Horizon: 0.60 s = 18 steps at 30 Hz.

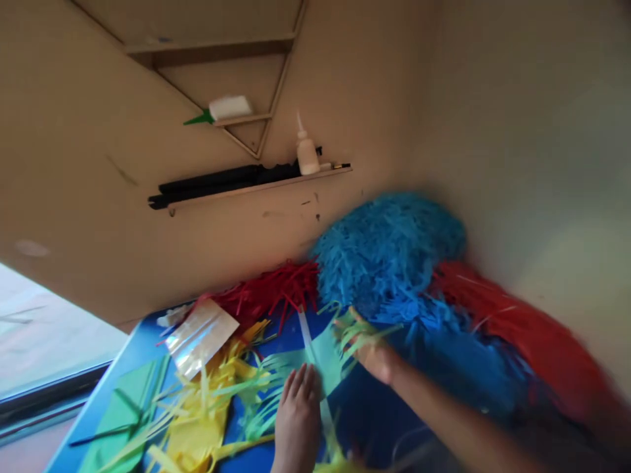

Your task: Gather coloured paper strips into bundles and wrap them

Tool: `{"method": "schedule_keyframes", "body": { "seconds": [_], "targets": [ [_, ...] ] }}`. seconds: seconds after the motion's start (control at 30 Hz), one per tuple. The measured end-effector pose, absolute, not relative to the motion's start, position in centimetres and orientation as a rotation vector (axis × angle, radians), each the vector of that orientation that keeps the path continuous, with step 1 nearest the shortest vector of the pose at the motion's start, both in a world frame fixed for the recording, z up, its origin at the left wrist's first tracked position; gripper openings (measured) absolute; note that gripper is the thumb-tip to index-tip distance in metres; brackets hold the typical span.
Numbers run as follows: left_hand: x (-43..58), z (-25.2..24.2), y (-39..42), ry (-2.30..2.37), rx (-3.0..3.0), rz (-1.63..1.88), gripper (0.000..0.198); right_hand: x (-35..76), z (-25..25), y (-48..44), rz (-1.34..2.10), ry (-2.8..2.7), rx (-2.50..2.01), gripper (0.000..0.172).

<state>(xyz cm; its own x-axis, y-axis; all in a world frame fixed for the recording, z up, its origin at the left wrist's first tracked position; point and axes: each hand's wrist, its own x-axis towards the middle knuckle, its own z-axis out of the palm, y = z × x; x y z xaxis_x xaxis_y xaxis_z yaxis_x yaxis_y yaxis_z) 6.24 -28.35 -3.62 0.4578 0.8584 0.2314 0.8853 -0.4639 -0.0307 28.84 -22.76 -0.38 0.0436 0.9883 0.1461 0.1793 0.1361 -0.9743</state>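
On the blue table lies a light green sheet of paper (325, 361) with its ends cut into fringe. A narrow whitish strip (305, 332) runs under or along it, and which of the two I cannot tell. My left hand (298, 410) lies flat on the paper's near side, fingers stretched out. At the far right end is my right hand (367, 345), its fingers bent at the green fringe, with strips draped over them; motion blurs the fingertips. Yellow fringed paper (197, 420) lies to the left of my left hand.
Blue shredded paper (389, 249) is heaped in the corner, between red fringe (271, 289) and a red bundle (522, 335). A shiny clear packet (202, 335) and green sheets (123, 414) lie leftward. A wall ledge (256, 187) holds a white bottle (307, 154) and black tools.
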Motion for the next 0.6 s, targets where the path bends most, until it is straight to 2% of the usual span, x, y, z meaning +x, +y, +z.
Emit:
{"method": "schedule_keyframes", "body": {
  "seconds": [0.1,0.13,0.23,0.3,0.37,0.43,0.53,0.6],
  "targets": [
    [9.4,-5.7,-28.2,-1.589,-2.73,-0.139,0.05,37.1,-1.1,-23.3,1.053,-1.115,-1.295,0.033],
    [10.1,-5.9,-28.3,-1.632,-2.753,-0.102,0.048,39.1,-1.2,-23.7,0.974,-0.993,-1.325,0.034],
    [11.5,-5.3,-28.7,-1.724,-2.761,-0.085,0.041,40.9,-1.3,-26.0,0.383,-0.921,-1.455,0.038],
    [12.1,-4.4,-28.9,-1.757,-2.763,-0.075,0.035,38.7,-1.7,-27.9,0.176,-1.341,-1.456,0.039],
    [12.4,-3.6,-29.0,-1.772,-2.774,-0.063,0.03,35.3,-2.6,-29.1,0.338,-2.01,-1.285,0.04],
    [12.2,-3.1,-29.1,-1.777,-2.795,-0.054,0.03,32.8,-3.7,-29.0,0.523,-2.376,-1.156,0.037],
    [10.6,-2.9,-29.2,-1.84,-2.871,-0.144,0.036,31.9,-5.0,-27.1,0.661,-2.451,-1.218,0.018],
    [9.0,-2.9,-29.0,-1.954,-2.887,-0.234,0.033,32.5,-5.1,-25.9,0.698,-2.425,-1.288,0.017]
  ]
}}
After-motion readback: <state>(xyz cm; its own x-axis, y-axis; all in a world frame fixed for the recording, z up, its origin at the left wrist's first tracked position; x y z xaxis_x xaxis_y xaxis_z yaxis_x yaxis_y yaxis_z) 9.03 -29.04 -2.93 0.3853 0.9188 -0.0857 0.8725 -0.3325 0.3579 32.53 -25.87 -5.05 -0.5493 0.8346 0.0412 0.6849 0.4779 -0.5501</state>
